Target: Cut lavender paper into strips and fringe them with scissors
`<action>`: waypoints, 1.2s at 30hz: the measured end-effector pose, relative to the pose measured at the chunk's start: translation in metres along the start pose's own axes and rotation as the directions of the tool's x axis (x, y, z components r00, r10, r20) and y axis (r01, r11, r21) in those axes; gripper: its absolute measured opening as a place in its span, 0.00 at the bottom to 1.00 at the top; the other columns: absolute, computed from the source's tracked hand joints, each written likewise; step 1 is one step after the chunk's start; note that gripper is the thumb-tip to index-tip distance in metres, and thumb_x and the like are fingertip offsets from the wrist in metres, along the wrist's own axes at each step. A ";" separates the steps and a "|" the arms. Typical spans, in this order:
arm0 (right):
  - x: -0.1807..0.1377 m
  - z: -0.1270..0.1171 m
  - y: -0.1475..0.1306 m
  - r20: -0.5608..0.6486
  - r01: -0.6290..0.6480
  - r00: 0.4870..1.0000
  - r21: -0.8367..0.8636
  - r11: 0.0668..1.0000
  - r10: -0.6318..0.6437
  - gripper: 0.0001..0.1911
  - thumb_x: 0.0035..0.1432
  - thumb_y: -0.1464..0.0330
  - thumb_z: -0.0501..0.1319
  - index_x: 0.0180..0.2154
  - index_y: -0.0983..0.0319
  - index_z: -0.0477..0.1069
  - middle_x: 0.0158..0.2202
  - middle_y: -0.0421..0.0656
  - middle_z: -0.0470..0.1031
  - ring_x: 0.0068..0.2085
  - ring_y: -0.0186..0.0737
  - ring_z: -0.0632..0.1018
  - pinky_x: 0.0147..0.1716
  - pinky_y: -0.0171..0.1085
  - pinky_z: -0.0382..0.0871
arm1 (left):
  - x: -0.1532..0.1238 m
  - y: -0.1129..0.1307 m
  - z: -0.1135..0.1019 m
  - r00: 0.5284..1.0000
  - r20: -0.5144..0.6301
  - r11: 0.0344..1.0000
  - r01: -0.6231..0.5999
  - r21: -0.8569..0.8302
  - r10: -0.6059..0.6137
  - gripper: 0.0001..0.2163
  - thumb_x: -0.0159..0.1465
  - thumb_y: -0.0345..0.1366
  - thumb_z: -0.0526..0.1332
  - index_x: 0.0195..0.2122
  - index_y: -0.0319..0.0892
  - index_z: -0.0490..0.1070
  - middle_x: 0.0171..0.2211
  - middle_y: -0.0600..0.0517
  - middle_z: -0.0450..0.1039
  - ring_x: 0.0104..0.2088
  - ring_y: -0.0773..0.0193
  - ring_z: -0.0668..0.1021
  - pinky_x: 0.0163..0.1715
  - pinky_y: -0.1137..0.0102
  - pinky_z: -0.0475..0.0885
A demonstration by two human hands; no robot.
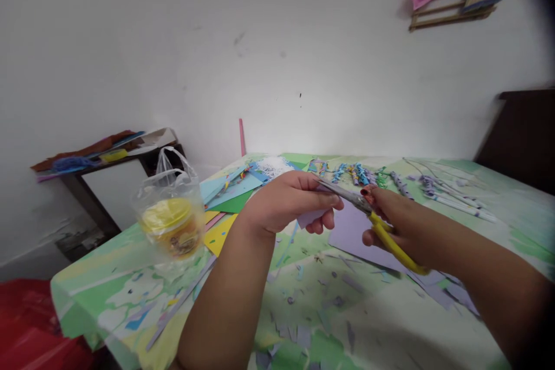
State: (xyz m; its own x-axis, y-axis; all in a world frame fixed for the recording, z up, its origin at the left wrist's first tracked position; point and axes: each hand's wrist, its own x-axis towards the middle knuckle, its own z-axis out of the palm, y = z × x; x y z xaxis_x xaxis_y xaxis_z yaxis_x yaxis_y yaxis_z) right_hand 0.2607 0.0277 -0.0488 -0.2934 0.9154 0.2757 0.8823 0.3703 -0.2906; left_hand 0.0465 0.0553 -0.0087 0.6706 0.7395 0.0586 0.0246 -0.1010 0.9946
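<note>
My left hand (290, 202) is closed on a small piece of purple paper (309, 218), gripped between thumb and fingers above the table. In my right hand (390, 214) is a pair of scissors (385, 237) with yellow handles and metal blades. The blades point left and reach the fingers of my left hand; whether they are parted at the paper I cannot tell. Under the scissors lies a larger purple sheet (351, 234) on the tablecloth. My left fingers hide part of the held piece.
A clear plastic bag holds a yellow-lidded tub (173, 222) at left. Blue, green and yellow paper (222, 234) lies beside it. Curled paper pieces (358, 173) line the back, near white pens (459, 207). Paper scraps (299, 332) litter the patterned tablecloth (95, 277).
</note>
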 end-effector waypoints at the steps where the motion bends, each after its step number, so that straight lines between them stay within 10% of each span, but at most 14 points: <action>1: -0.001 -0.001 0.001 -0.003 -0.005 1.000 -0.009 1.000 0.005 0.17 0.49 0.57 0.58 0.38 0.59 0.60 0.37 0.47 0.70 0.36 0.48 0.73 0.33 0.43 0.67 | 0.000 0.000 0.000 1.000 -0.010 1.000 -0.005 0.007 0.005 0.03 0.53 0.31 0.62 0.25 0.36 0.72 0.16 0.55 0.71 0.15 0.74 0.71 0.14 0.80 0.63; 15: -0.005 -0.009 0.004 0.062 0.040 0.997 0.109 0.993 -0.047 0.19 0.49 0.55 0.59 0.40 0.58 0.62 0.39 0.46 0.70 0.37 0.48 0.71 0.35 0.44 0.67 | -0.004 0.004 0.008 0.976 -0.151 0.922 -0.091 0.377 0.158 0.08 0.57 0.33 0.58 0.24 0.38 0.72 0.21 0.55 0.72 0.22 0.73 0.72 0.24 0.77 0.66; 36: -0.006 -0.010 0.007 -0.005 0.047 0.999 -0.003 0.999 -0.047 0.23 0.51 0.53 0.58 0.44 0.60 0.61 0.44 0.50 0.68 0.43 0.52 0.71 0.38 0.47 0.68 | -0.003 0.001 0.018 0.959 -0.240 0.949 -0.073 0.307 0.152 0.07 0.56 0.32 0.56 0.24 0.39 0.71 0.21 0.55 0.72 0.21 0.73 0.70 0.23 0.77 0.66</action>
State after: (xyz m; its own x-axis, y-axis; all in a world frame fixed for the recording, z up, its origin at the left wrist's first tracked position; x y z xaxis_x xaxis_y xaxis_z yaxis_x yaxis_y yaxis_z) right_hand 0.2728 0.0231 -0.0436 -0.3323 0.8962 0.2939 0.8689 0.4121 -0.2743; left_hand 0.0582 0.0408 -0.0090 0.4691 0.8533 0.2278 0.2020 -0.3547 0.9129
